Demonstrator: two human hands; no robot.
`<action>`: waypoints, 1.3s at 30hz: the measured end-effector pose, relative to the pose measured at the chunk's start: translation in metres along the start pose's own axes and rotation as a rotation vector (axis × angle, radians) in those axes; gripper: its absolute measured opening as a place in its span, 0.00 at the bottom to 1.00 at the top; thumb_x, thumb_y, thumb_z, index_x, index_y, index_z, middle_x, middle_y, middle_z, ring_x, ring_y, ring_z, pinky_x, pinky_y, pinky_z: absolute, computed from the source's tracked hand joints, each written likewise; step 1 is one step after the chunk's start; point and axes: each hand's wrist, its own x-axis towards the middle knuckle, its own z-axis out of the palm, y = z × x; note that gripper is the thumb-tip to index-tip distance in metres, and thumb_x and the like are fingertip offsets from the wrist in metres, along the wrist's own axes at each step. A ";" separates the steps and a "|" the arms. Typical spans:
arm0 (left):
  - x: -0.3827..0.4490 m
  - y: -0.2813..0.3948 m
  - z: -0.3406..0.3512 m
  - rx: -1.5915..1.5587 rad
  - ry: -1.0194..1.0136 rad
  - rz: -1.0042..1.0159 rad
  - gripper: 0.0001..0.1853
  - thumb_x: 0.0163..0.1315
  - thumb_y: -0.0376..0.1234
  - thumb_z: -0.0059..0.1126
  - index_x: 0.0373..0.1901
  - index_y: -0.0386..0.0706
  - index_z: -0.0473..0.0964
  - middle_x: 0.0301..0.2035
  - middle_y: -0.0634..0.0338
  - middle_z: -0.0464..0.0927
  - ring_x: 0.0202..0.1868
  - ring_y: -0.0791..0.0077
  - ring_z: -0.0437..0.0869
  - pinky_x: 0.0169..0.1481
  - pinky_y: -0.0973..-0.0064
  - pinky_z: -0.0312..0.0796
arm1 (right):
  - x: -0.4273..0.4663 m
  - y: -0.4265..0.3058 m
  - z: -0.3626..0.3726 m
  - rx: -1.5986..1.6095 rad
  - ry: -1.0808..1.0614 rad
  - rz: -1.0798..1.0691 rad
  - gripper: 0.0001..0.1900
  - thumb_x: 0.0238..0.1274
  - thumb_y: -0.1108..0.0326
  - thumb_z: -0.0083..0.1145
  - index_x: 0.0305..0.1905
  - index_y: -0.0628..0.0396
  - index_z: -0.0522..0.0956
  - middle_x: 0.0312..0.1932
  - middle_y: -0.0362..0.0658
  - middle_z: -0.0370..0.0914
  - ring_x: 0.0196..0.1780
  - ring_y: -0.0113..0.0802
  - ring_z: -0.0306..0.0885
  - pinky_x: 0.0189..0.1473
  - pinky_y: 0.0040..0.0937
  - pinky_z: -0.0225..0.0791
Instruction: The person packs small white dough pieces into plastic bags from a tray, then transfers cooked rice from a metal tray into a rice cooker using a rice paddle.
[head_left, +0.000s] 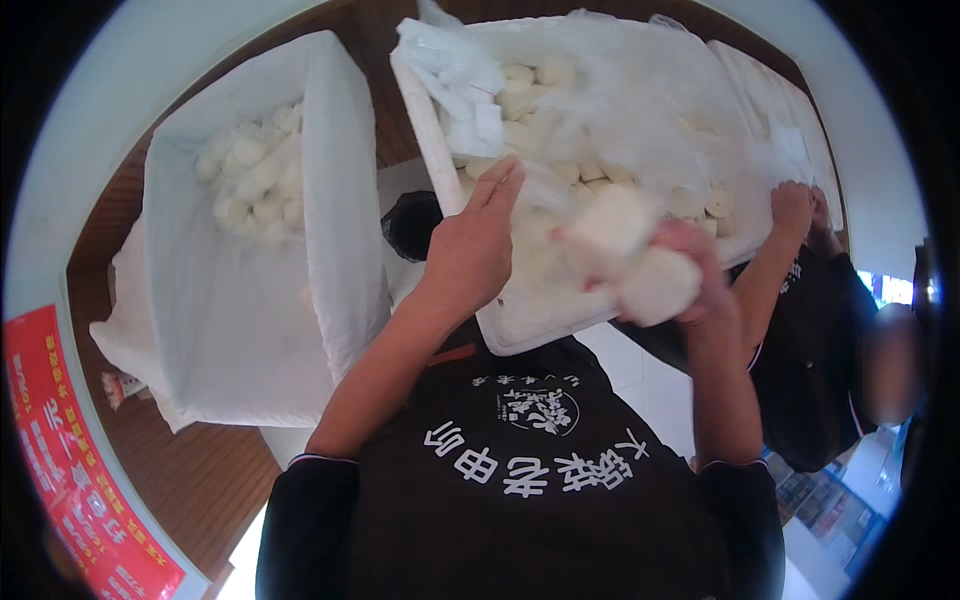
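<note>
Several pale steamed buns (517, 97) lie in a white foam box (499, 337) in front of me, partly under clear plastic bags and rising steam. My left hand (476, 247) is over the box's left part, its index and middle fingers stretched forward; no bun shows in it, and its palm side is hidden. My right hand (694, 262), blurred, grips buns (660, 287) above the box's near right part; at least two round ones show. Clear plastic bags (450, 64) lie bunched on the box's far left corner.
Left stands a cloth-lined white box (337, 225) with bagged buns (255, 172). A black plastic-lined container (412, 225) sits between the boxes. At the right a co-worker (802, 330) reaches to the box's edge, beside another white foam piece (780, 97). A red sign (82, 465) bears writing.
</note>
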 end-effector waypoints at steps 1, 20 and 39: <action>0.001 0.002 0.000 -0.022 0.060 0.058 0.32 0.56 0.20 0.46 0.67 0.37 0.61 0.70 0.56 0.60 0.53 0.50 0.78 0.51 0.60 0.74 | 0.013 0.015 0.002 0.019 -0.100 0.070 0.27 0.65 0.56 0.49 0.63 0.64 0.67 0.48 0.56 0.79 0.47 0.45 0.83 0.44 0.48 0.81; -0.017 -0.002 0.024 -0.006 0.161 0.064 0.15 0.51 0.21 0.53 0.42 0.38 0.75 0.33 0.52 0.78 0.37 0.55 0.82 0.43 0.65 0.75 | 0.081 0.036 -0.125 -1.652 0.567 -0.004 0.13 0.58 0.69 0.59 0.47 0.61 0.76 0.40 0.53 0.80 0.32 0.47 0.82 0.38 0.39 0.77; 0.047 -0.003 0.028 -0.325 -0.152 0.042 0.06 0.61 0.28 0.56 0.32 0.40 0.67 0.23 0.63 0.72 0.25 0.79 0.69 0.32 0.77 0.64 | 0.122 0.067 -0.144 -2.042 0.348 -0.111 0.19 0.51 0.69 0.60 0.50 0.61 0.75 0.45 0.55 0.79 0.51 0.53 0.77 0.48 0.43 0.74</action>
